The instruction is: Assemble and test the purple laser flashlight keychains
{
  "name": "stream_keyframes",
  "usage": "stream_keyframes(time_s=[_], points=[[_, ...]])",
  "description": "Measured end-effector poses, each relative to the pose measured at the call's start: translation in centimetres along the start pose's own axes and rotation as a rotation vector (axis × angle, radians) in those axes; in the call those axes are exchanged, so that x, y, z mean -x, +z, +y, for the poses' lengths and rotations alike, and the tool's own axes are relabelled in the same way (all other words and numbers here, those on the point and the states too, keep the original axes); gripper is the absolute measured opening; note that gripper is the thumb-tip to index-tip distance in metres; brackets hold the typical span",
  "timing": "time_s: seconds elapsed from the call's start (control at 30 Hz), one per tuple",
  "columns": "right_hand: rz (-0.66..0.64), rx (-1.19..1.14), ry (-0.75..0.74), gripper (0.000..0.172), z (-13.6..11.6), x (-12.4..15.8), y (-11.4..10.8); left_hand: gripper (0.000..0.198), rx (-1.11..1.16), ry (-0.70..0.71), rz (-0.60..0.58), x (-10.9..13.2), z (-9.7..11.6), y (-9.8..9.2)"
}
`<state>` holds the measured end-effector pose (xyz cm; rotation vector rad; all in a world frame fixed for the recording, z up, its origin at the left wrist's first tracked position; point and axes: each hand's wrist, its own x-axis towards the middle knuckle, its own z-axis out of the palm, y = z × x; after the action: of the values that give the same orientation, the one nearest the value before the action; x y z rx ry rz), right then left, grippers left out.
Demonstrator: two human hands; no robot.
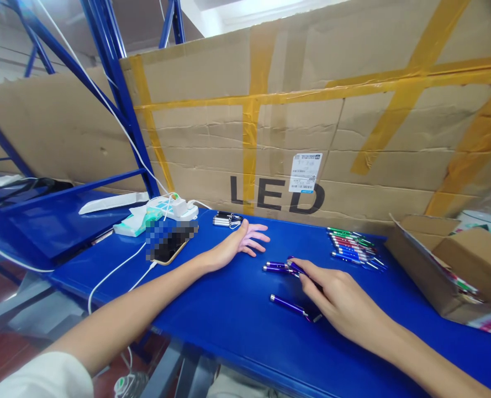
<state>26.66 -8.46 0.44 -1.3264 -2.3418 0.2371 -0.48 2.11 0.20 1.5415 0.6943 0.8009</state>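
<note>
My left hand [241,240] lies palm up on the blue table [228,309], fingers stretched out and empty, close to a small bundle of metal keychain lights [226,219]. My right hand [338,298] rests on the table to the right, its fingers pinched on a purple pen [297,268]. Two more purple pens [276,267] lie just left of its fingertips. Another purple pen [292,307] lies below the hand, its near end under my thumb.
A row of several coloured pens [353,246] lies at the back right. An open cardboard box [439,271] stands at the right edge. A phone [170,243] on a white cable, a power strip [174,207] and tissues [135,223] sit at the left. A big taped "LED" carton [311,121] walls the back.
</note>
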Motion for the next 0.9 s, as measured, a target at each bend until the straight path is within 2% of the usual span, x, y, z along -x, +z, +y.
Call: stream_keyframes(time_s=[0.2, 0.5, 0.9], points=[[0.012, -0.014, -0.007, 0.049, -0.10, 0.16, 0.01, 0.092, 0.007, 0.012, 0.008, 0.01, 0.01, 0.02], [0.033, -0.059, 0.125, 0.050, -0.98, -0.31, -0.79, 0.090, 0.000, 0.003, 0.000, 0.24, 0.32, 0.32], [0.032, -0.069, 0.066, 0.048, -0.74, -0.09, -0.56, 0.089, -0.034, 0.006, 0.022, -0.03, -0.08, 0.16]])
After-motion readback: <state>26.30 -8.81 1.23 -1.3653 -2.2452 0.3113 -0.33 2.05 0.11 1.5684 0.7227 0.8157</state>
